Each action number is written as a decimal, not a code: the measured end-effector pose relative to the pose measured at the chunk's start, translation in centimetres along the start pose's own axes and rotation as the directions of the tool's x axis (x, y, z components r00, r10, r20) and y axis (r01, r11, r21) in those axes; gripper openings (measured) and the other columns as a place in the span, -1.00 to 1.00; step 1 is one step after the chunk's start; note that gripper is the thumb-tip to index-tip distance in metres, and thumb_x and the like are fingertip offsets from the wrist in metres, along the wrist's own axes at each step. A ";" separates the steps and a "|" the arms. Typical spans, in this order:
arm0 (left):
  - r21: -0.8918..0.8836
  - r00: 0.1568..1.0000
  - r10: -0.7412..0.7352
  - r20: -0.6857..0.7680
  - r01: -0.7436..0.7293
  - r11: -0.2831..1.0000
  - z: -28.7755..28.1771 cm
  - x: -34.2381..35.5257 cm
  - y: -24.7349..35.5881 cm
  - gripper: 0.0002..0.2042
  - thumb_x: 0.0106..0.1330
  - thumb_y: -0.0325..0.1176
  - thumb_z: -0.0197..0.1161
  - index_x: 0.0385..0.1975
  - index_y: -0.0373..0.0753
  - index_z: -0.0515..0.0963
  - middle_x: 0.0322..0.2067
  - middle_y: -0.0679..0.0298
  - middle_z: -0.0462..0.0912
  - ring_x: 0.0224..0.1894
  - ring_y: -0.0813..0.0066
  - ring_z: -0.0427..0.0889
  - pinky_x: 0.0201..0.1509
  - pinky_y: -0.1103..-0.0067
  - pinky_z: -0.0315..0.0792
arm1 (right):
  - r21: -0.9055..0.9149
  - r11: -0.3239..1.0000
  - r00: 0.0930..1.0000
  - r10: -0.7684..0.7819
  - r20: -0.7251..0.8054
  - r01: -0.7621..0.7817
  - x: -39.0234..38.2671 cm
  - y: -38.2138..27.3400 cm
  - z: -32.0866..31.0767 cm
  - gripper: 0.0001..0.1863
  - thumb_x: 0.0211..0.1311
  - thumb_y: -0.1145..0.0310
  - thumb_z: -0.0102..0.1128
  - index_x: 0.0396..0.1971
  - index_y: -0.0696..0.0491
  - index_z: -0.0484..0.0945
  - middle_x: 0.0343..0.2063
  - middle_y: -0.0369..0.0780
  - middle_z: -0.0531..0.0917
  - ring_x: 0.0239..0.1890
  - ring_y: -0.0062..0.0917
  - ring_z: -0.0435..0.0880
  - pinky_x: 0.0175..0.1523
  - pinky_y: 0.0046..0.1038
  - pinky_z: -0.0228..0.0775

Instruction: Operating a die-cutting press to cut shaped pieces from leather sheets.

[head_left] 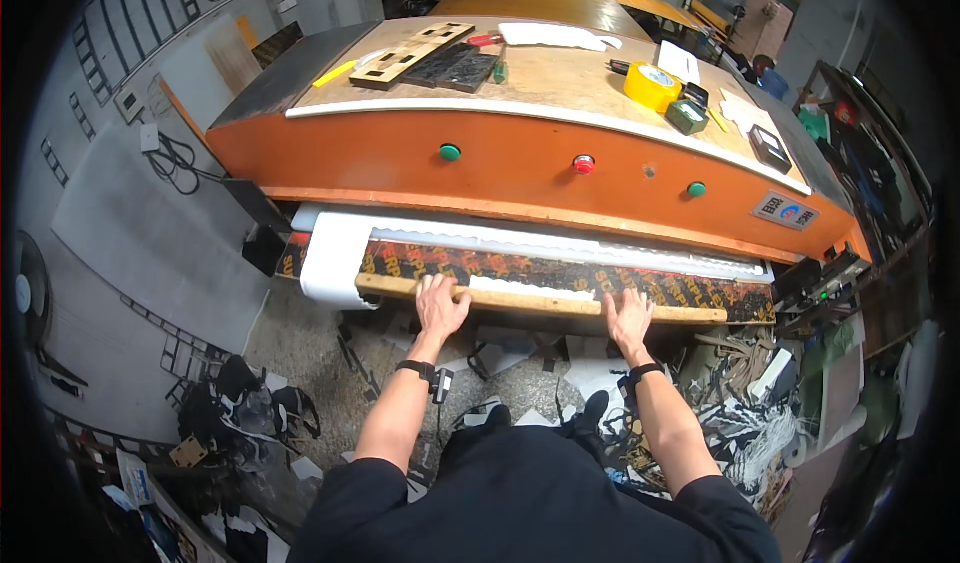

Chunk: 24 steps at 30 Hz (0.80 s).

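Both my hands are on a long wooden strip [540, 305] along the near edge of a dark board [690, 290] with worn red and yellow print. My left hand [440, 308] grips the strip left of its middle, fingers over the top. Farther right, my right hand [628, 319] grips the same strip, its fingers a little apart. The undersides of both grips are hidden. A white sheet [336, 255] hangs curled over the board's left end. A ragged white piece [530, 288] lies between the hands, behind the strip.
Above the board stands an orange machine [520, 153] with green buttons and a red button [584, 165]. On its top lie a slotted wooden block [425, 55], dark blocks [455, 68] and a yellow tape roll [652, 87]. Scraps [740, 413] and bags [245, 403] litter the floor.
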<state>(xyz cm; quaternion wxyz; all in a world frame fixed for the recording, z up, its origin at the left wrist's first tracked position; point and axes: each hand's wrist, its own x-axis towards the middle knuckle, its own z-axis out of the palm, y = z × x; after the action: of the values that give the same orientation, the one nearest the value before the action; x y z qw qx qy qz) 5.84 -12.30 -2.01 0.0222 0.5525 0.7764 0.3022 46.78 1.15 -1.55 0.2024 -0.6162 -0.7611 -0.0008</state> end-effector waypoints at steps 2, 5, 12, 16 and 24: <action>-0.052 0.992 -0.067 0.104 0.072 0.996 -0.6 0.7 0.8 -0.57 0.32 -0.12 0.49 0.05 -0.30 0.75 0.09 0.06 0.74 0.21 0.01 0.61 0.43 0.11 0.42 | -0.018 0.998 0.997 0.055 0.045 -0.054 0.3 0.7 0.6 -0.48 0.54 -0.16 0.26 -0.17 0.07 0.76 -0.13 -0.06 0.78 0.18 -0.08 0.68 0.42 0.01 0.34; -0.124 0.997 -0.076 0.034 0.080 0.989 0.0 2.6 -1.9 -0.61 0.41 -0.14 0.45 0.05 -0.32 0.74 0.11 0.04 0.73 0.21 -0.03 0.60 0.39 0.10 0.44 | 0.079 0.985 0.979 0.143 0.144 -0.155 2.6 -0.6 0.5 -0.57 0.51 0.01 0.36 -0.35 0.12 0.78 -0.34 0.01 0.86 -0.18 -0.04 0.86 0.17 -0.01 0.54; -0.052 0.999 0.037 0.006 -0.037 0.998 2.4 12.3 -5.2 -0.49 0.61 -0.25 0.20 0.48 -0.31 0.53 0.55 0.04 0.49 0.63 -0.08 0.33 0.71 0.10 0.20 | 0.380 0.918 0.987 -0.066 -0.143 0.116 5.5 -2.8 1.4 -0.72 0.31 0.26 0.53 -0.21 0.15 0.70 -0.21 -0.02 0.75 -0.09 0.02 0.73 0.06 -0.02 0.56; 0.098 0.929 -0.124 0.348 0.095 0.991 5.1 19.6 -6.2 -0.35 0.67 -0.14 0.09 0.72 -0.13 0.26 0.76 0.24 0.17 0.80 0.00 -0.02 0.83 -0.05 -0.17 | 0.459 0.868 0.981 -0.188 -0.050 0.189 12.7 -4.2 1.4 -0.45 0.16 0.22 0.66 0.09 0.10 0.67 0.04 -0.05 0.68 0.15 -0.01 0.68 0.28 -0.03 0.54; 0.305 0.943 -0.044 0.329 -0.062 0.950 5.8 23.8 -5.4 -0.32 0.73 0.12 -0.01 0.76 0.05 0.18 0.78 0.33 0.09 0.82 0.07 -0.10 0.82 -0.14 -0.27 | 0.341 0.910 0.908 -0.331 0.258 0.235 19.8 -7.5 2.5 0.16 -0.14 -0.01 0.84 0.56 -0.06 0.49 0.65 -0.13 0.36 0.66 -0.07 0.31 0.73 -0.05 0.20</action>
<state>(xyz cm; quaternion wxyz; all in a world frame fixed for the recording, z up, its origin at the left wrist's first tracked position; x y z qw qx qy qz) -5.86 9.90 -2.30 0.0639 0.5956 0.7968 0.0788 35.84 18.49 4.16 0.1699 -0.4519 -0.8565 0.1826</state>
